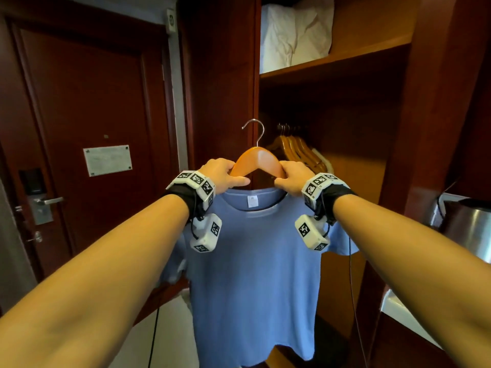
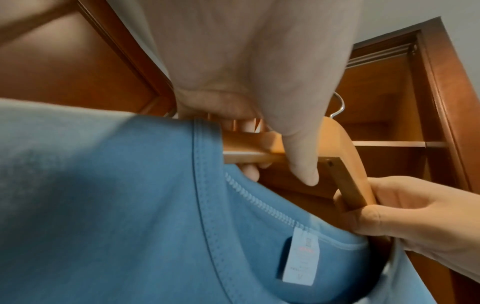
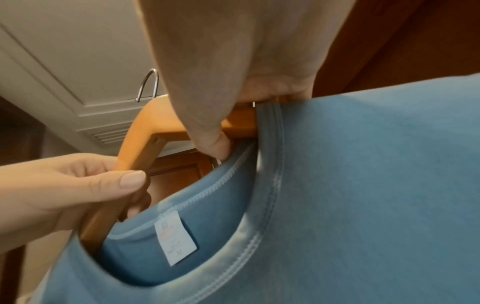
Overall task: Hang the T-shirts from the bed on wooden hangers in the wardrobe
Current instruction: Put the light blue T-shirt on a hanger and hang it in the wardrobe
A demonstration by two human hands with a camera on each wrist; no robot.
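Dark wood wardrobe (image 1: 372, 102) stands open straight ahead, with a bunch of empty wooden hangers (image 1: 300, 152) on the rail inside, white bedding (image 1: 295, 30) on the top shelf, and a room door (image 1: 87, 128) off to the left. Blue T-shirt (image 1: 255, 261) is already on a wooden hanger (image 1: 256, 159), held up in front of the opening. Left hand (image 1: 225, 175) and right hand (image 1: 293, 179) each have fingers curled round one arm of that hanger, right at the collar.
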